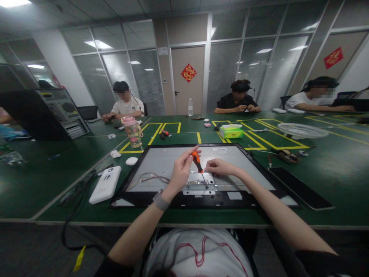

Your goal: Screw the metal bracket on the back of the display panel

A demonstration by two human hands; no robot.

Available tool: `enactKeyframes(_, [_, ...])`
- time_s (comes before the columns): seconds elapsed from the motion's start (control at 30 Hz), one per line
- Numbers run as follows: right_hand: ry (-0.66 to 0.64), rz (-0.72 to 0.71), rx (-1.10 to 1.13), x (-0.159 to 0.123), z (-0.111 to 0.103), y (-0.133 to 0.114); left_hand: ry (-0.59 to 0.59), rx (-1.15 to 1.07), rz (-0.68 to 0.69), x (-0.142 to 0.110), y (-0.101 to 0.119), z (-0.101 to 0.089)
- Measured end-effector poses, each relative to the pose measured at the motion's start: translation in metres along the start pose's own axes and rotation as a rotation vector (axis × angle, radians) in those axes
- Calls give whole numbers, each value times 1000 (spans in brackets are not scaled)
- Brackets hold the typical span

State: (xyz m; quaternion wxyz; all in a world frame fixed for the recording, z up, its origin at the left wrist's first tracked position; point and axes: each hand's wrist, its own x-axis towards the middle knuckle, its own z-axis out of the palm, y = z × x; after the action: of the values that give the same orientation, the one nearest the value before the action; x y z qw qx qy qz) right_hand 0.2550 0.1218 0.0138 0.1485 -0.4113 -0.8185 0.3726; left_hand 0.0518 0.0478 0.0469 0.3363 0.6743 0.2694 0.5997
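Note:
A flat display panel point(161, 157) with a black frame lies back side up on the green table before me. My left hand point(182, 169) grips an orange and black screwdriver point(197, 161) near the top of its handle. The screwdriver leans slightly, its shaft pointing down to a small circuit board point(198, 182) in a metal bracket at the panel's near edge. Just right of the shaft, my right hand point(220, 167) is held low over the panel with its fingers curled together. Whatever those fingertips may hold is hidden. Thin wires point(152, 177) run across the panel's left part.
Left of the panel lie a white power bank point(106, 184) and black cables point(79, 188). A phone point(300, 188) lies at right. Farther back stand a pink-lidded bottle point(133, 132), a green tissue pack point(231, 131) and a computer case point(57, 111). Several people sit across the table.

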Motion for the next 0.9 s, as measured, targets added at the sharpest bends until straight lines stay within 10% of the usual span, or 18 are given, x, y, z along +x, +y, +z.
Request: enactKeyframes(0.9, [3, 10, -23, 2, -1, 3, 80, 65, -14, 0, 0, 0])
